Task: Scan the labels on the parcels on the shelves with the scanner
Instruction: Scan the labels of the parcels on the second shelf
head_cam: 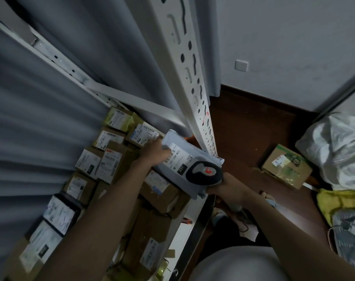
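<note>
White metal shelf (189,218) packed with labelled cardboard parcels (111,161), dark wooden floor (243,126) bearing a taped box (287,166)

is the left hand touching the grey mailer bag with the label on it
Touching. The head view shows the left hand gripping the far end of the grey mailer bag, its skin overlapping the edge of the white label with no gap.

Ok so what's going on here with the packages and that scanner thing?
A person is scanning parcels at a white metal shelf. The left hand grips a grey mailer bag by its edge and holds it up with its label facing the camera. The right hand holds the scanner right over the bag's lower end. More labelled cardboard boxes lie packed on the shelf below, and one box sits on the floor.
</note>
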